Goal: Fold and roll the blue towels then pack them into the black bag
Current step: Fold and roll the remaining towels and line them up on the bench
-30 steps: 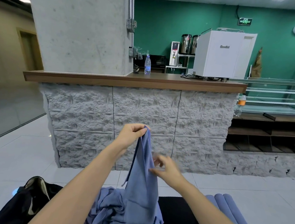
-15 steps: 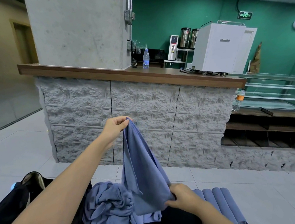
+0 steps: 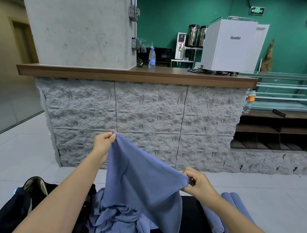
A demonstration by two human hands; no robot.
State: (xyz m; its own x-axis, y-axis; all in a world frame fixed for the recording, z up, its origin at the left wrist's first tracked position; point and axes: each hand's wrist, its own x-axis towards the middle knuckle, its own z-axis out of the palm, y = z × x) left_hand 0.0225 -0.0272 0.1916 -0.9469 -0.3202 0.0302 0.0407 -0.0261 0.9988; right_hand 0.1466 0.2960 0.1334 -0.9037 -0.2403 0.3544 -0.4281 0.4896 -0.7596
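I hold one blue towel [image 3: 142, 178] up in the air, spread between both hands. My left hand [image 3: 103, 142] pinches its upper corner. Lower and to the right, my right hand [image 3: 197, 185] pinches another corner. The towel's loose end hangs down over a crumpled heap of blue towels [image 3: 117, 222] on the black surface [image 3: 191, 228]. The open black bag [image 3: 22, 203] sits at the lower left. Rolled blue towels [image 3: 222, 215] lie side by side at the right, partly hidden by my right forearm.
A rough grey stone counter [image 3: 145, 119] with a wooden top stands just ahead across pale floor tiles. A water bottle [image 3: 152, 58] and a white machine [image 3: 228, 46] stand on it. Dark wooden shelves [image 3: 276, 133] run along the right.
My right hand slid down the towel, took a corner and pulled it out to the right and up. The towel went from hanging narrow to being spread wide. My left hand kept its hold.
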